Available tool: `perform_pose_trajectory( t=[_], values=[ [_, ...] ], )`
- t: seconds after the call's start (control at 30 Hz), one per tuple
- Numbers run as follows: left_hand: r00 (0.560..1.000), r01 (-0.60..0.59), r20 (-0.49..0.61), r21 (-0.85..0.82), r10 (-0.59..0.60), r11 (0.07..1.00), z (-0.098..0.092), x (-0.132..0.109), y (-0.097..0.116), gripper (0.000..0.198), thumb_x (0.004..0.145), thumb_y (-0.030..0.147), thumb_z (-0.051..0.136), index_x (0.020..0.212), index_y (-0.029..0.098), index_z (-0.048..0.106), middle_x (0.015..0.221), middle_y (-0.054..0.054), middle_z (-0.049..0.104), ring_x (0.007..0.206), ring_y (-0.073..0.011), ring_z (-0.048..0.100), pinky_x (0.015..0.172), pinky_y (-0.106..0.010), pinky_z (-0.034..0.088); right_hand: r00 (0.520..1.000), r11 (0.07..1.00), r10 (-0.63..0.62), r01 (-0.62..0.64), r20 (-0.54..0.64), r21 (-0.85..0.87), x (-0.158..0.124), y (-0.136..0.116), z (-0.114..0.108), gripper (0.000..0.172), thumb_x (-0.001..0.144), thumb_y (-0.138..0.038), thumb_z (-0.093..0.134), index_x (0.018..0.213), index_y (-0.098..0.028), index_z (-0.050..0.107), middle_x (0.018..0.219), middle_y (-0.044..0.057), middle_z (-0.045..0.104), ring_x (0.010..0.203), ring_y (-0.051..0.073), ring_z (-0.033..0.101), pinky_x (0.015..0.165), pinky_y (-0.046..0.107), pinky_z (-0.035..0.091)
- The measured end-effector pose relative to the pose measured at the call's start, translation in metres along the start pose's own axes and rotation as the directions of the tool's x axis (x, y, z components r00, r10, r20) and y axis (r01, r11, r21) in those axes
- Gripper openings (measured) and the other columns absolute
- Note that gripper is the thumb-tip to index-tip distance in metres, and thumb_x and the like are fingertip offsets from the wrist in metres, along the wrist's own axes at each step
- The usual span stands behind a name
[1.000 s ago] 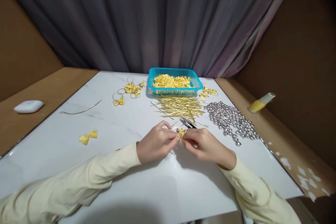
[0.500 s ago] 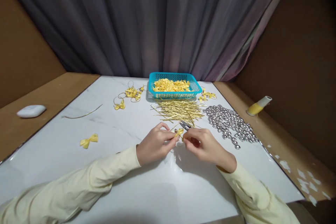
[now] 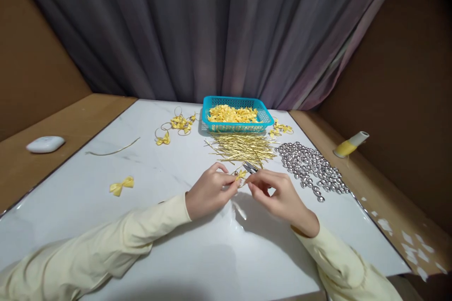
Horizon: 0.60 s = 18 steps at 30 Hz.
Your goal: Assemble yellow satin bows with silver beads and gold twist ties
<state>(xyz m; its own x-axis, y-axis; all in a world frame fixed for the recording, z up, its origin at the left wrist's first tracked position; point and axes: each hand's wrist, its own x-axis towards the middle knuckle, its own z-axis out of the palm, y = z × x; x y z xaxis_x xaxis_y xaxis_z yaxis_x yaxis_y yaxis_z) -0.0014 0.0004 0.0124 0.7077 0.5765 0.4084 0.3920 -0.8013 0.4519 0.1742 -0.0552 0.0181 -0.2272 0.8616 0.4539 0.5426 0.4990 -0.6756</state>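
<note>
My left hand [image 3: 213, 188] is closed in a pinch on a small yellow ribbon bow [image 3: 241, 175], with a gold wire and a silver bell-like bead beside it. My right hand [image 3: 278, 195] is closed around small dark-handled snips [image 3: 250, 168]. Their blades point up and left above the index finger. The right thumb and index fingertip are close to the bow's right side, where thin wire shows; whether they grip it is hard to make out. Just beyond both hands lies a pile of gold wire ties [image 3: 243, 148].
A blue basket [image 3: 238, 127] holds yellow bows. Silver beads [image 3: 310, 167] spread at right. Bows with wire loops [image 3: 181, 123] lie left of the basket, more [image 3: 280, 128] at right. A loose bow [image 3: 122, 186], single wire [image 3: 115, 151], white object [image 3: 45, 144] and yellow thread spool [image 3: 350, 145] lie outward.
My right fingertips have shifted slightly and spread a little by the bow. My left hand keeps its pinch. The whole view has moved slightly.
</note>
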Motion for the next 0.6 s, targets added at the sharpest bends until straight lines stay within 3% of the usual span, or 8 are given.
perform_pose_trajectory(
  t=[0.17,0.33,0.6],
  values=[
    [0.999,0.033,-0.01,0.001,-0.033,0.999,-0.0001,0.0002,0.0009,0.035,0.086,0.02,0.043,0.055,0.016,0.057,0.046,0.003,0.051,0.054,-0.0111,0.038,0.075,-0.029,0.042,0.989,0.99,0.131,-0.134,0.067,0.043,-0.0007,0.0003,0.0001,0.011,0.078,-0.018,0.05,0.073,-0.016,0.06,0.059,-0.001,0.056,0.05,0.008,0.047,0.047,0.019,0.038],
    [0.999,0.008,-0.046,-0.011,-0.009,1.0,0.0009,0.0003,0.0006,0.033,0.085,0.019,0.044,0.054,0.016,0.056,0.044,0.005,0.048,0.051,-0.0102,0.036,0.075,-0.029,0.042,0.947,0.944,0.321,-0.318,-0.011,0.087,0.0029,0.0049,0.0001,0.025,0.078,-0.035,0.057,0.062,-0.016,0.054,0.051,-0.003,0.048,0.047,0.008,0.04,0.044,0.02,0.032],
    [0.998,-0.049,-0.049,0.0,0.049,0.999,0.0011,0.0008,-0.0003,0.033,0.086,0.017,0.043,0.056,0.015,0.058,0.044,0.005,0.05,0.046,-0.0084,0.033,0.076,-0.03,0.043,0.9,0.818,0.431,-0.42,0.064,0.393,0.005,0.0089,0.0076,0.029,0.071,-0.043,0.064,0.078,-0.017,0.055,0.064,-0.003,0.048,0.043,0.006,0.039,0.037,0.019,0.03]
  ],
)
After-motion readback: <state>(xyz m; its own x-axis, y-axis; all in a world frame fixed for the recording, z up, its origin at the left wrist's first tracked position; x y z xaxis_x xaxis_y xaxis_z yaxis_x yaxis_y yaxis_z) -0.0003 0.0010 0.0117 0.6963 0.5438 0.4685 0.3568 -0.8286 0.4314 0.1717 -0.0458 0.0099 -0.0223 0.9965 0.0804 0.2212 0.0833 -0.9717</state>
